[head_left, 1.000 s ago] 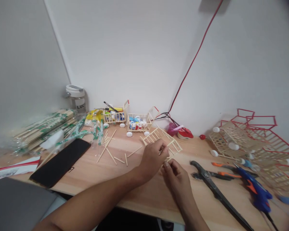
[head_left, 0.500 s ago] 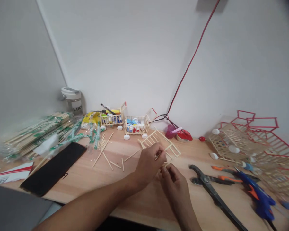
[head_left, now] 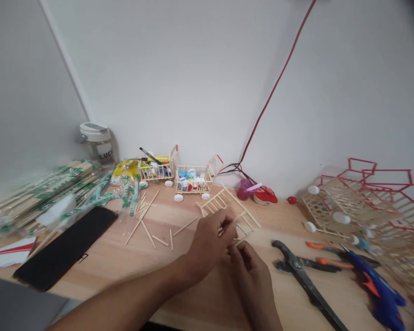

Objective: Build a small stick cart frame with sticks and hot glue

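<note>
A small openwork frame of pale wooden sticks (head_left: 247, 217) lies tilted beyond my fingers, with several crossbars. My left hand (head_left: 212, 236) is closed over its near left part, fingers bent and pinching at the sticks. Right below, my right hand (head_left: 252, 278) pinches with thumb and forefinger at the frame's near edge. The fingertips of both hands almost meet, and they hide that corner of the frame. Loose cut sticks (head_left: 146, 216) lie to the left of my left hand.
Two small stick carts (head_left: 193, 186) with bottle caps stand by the wall. To the right are pliers (head_left: 298, 264), a blue glue gun (head_left: 376, 285) and a pile of red-edged stick carts (head_left: 348, 202). A black phone-like slab (head_left: 67, 246) and bagged sticks (head_left: 44, 191) lie left.
The view has shifted slightly, so things at the left and right edges sit further out. Both hands stay at the stick frame, with my right fingertips a little lower.
</note>
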A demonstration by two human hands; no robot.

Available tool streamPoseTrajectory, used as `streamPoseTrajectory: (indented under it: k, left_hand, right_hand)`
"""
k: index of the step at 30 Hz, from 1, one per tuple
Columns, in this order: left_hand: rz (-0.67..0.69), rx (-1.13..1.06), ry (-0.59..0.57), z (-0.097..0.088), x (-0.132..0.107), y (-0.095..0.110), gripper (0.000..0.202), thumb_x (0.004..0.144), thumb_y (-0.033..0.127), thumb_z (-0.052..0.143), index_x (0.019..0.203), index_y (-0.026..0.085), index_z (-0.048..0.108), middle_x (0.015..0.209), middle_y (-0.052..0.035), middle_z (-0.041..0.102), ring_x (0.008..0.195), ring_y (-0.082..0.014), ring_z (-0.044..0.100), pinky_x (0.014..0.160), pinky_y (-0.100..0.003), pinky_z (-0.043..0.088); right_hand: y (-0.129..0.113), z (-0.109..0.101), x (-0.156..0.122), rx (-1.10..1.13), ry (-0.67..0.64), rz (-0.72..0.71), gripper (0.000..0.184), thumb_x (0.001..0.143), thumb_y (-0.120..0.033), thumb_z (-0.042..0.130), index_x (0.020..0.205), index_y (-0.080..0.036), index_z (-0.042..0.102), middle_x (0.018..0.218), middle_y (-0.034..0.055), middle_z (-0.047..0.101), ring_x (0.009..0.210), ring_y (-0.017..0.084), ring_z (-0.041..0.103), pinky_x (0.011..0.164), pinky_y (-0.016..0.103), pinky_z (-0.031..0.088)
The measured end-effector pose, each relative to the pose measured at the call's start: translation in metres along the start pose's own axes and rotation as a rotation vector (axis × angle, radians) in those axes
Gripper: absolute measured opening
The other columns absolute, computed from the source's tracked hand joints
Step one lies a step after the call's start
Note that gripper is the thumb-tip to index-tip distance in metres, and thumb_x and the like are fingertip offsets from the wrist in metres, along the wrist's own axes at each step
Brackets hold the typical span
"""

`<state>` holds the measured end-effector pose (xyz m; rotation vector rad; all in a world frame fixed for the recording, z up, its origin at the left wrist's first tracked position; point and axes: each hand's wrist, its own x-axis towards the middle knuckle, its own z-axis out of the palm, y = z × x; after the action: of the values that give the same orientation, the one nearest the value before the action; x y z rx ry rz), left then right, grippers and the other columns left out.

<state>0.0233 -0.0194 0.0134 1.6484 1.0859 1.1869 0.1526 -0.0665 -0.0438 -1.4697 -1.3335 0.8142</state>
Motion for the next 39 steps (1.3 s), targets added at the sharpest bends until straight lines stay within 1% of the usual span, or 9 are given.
streamPoseTrajectory:
  k: [4, 8, 12, 16, 21, 27, 32, 39]
  left_hand:
    - [0.000, -0.011, -0.004, 0.0005, -0.0012, 0.0008, 0.019, 0.087, 0.023, 0.052, 0.071, 0.018, 0.057, 0.067, 0.0025, 0.064, 0.065, -0.0119, 0.059, 0.066, -0.023, 0.043]
    - [0.011, -0.037, -0.008, 0.0004, -0.0021, 0.0006, 0.019, 0.088, 0.023, 0.052, 0.071, 0.018, 0.059, 0.067, 0.0030, 0.064, 0.065, -0.0110, 0.059, 0.065, -0.022, 0.043]
    - [0.012, -0.058, -0.017, 0.0003, -0.0023, -0.0010, 0.015, 0.085, 0.019, 0.053, 0.072, 0.018, 0.059, 0.068, 0.0033, 0.064, 0.066, -0.0105, 0.059, 0.063, -0.021, 0.043]
    - [-0.006, -0.087, -0.015, 0.0004, -0.0024, -0.0016, 0.015, 0.086, 0.021, 0.053, 0.072, 0.018, 0.060, 0.069, 0.0029, 0.065, 0.065, -0.0106, 0.060, 0.064, -0.021, 0.044]
    - [-0.017, -0.081, -0.020, -0.0005, -0.0025, 0.0025, 0.015, 0.085, 0.020, 0.052, 0.072, 0.018, 0.060, 0.069, 0.0024, 0.065, 0.066, -0.0113, 0.060, 0.064, -0.022, 0.044]
    - [-0.031, -0.091, -0.013, -0.0013, -0.0023, 0.0070, 0.018, 0.086, 0.022, 0.052, 0.069, 0.018, 0.058, 0.067, 0.0019, 0.064, 0.065, -0.0121, 0.060, 0.065, -0.023, 0.045]
    - [-0.041, -0.097, -0.019, -0.0012, -0.0015, 0.0058, 0.016, 0.085, 0.023, 0.053, 0.072, 0.017, 0.059, 0.067, 0.0017, 0.064, 0.064, -0.0125, 0.060, 0.064, -0.024, 0.045]
    - [-0.031, -0.096, -0.022, -0.0014, -0.0015, 0.0060, 0.017, 0.085, 0.021, 0.052, 0.070, 0.017, 0.059, 0.067, 0.0015, 0.064, 0.065, -0.0124, 0.060, 0.065, -0.024, 0.045]
  right_hand:
    - [-0.0015, 0.0000, -0.0017, -0.021, 0.014, 0.011, 0.040, 0.087, -0.057, 0.055, 0.077, -0.019, 0.065, 0.076, 0.0036, 0.067, 0.076, 0.019, 0.061, 0.065, 0.025, 0.045]
    - [-0.0046, -0.0003, -0.0028, -0.039, 0.021, 0.011, 0.041, 0.087, -0.057, 0.054, 0.073, -0.020, 0.062, 0.071, 0.0025, 0.064, 0.071, 0.018, 0.058, 0.062, 0.024, 0.043]
    - [-0.0073, -0.0006, -0.0026, -0.016, 0.036, -0.015, 0.038, 0.087, -0.054, 0.056, 0.072, -0.019, 0.062, 0.071, 0.0026, 0.065, 0.068, 0.017, 0.057, 0.061, 0.024, 0.043]
    - [-0.0056, -0.0002, -0.0023, -0.016, 0.037, -0.016, 0.037, 0.087, -0.053, 0.056, 0.073, -0.019, 0.063, 0.071, 0.0023, 0.065, 0.066, 0.016, 0.056, 0.059, 0.024, 0.042]
    - [-0.0020, 0.0003, -0.0023, -0.007, 0.041, -0.006, 0.037, 0.088, -0.054, 0.056, 0.076, -0.019, 0.064, 0.074, 0.0032, 0.066, 0.071, 0.018, 0.057, 0.060, 0.024, 0.042]
    - [-0.0007, -0.0003, -0.0034, -0.006, 0.022, -0.009, 0.037, 0.090, -0.054, 0.054, 0.078, -0.020, 0.062, 0.079, 0.0035, 0.067, 0.078, 0.019, 0.059, 0.065, 0.025, 0.042]
    - [-0.0025, 0.0003, -0.0025, 0.000, 0.023, -0.020, 0.036, 0.090, -0.052, 0.055, 0.077, -0.020, 0.062, 0.077, 0.0026, 0.066, 0.078, 0.019, 0.059, 0.067, 0.025, 0.042]
    - [-0.0039, 0.0006, -0.0035, 0.009, 0.023, -0.019, 0.036, 0.089, -0.053, 0.055, 0.077, -0.020, 0.061, 0.074, 0.0020, 0.064, 0.078, 0.019, 0.059, 0.067, 0.025, 0.042]
